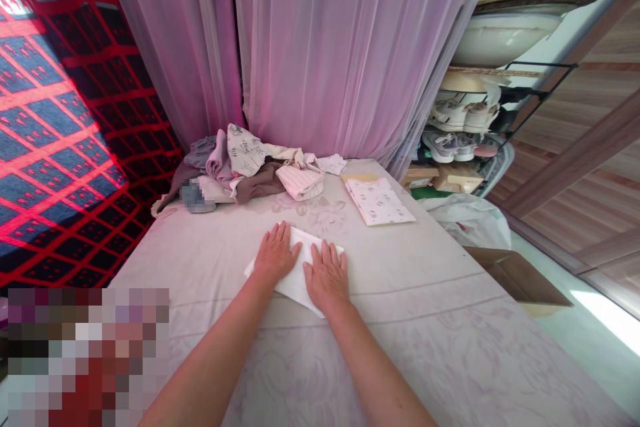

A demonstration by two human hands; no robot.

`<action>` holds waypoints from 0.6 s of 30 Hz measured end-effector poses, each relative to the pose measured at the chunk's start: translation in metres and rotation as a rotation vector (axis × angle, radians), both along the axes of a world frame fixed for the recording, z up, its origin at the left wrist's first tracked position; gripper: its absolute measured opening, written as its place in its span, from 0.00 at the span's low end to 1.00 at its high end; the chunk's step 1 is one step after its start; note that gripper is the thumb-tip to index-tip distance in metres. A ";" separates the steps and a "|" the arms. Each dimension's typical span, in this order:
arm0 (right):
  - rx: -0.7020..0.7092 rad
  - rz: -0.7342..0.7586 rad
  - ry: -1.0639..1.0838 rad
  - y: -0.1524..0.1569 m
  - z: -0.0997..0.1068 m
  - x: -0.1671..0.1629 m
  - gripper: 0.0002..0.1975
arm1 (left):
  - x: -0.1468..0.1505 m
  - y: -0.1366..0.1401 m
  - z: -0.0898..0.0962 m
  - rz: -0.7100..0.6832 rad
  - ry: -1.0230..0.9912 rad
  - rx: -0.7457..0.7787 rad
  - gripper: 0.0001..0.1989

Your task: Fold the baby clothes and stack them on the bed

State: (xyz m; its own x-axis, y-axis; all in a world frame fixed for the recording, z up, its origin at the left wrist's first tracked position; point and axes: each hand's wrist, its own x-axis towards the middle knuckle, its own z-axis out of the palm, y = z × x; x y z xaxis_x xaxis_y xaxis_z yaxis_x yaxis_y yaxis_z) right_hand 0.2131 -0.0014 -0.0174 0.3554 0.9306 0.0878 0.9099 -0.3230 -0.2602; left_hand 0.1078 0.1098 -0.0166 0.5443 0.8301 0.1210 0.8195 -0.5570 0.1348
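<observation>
A folded white cloth (pixel 300 280) lies flat on the bed, partly covered by both hands. My left hand (pixel 277 255) rests palm down on its left part, fingers stretched out. On its right part lies my right hand (pixel 327 277), also flat with the fingers extended. Neither hand grips anything. What kind of garment or cloth the white piece is, I cannot make out. Beyond it to the right sits a neatly folded white garment with small prints (pixel 380 201), with a yellowish edge showing behind it.
A loose heap of clothes (pixel 257 180) lies at the bed's far edge, before purple curtains (pixel 320 47). Right of the bed (pixel 425 320) stand a shoe rack (pixel 530 103) and an open cardboard box (pixel 515 273). A red-and-black checked cloth (pixel 100 67) hangs at left.
</observation>
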 end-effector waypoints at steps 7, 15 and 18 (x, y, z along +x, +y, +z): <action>0.040 -0.063 -0.069 -0.020 -0.007 0.020 0.26 | 0.000 0.001 0.002 -0.027 -0.076 0.009 0.27; 0.542 0.100 0.180 -0.053 -0.010 0.029 0.15 | -0.043 -0.011 0.019 -0.139 -0.222 0.037 0.18; 0.553 0.220 0.253 -0.078 -0.008 0.027 0.08 | -0.074 -0.038 0.023 -0.245 -0.273 0.039 0.10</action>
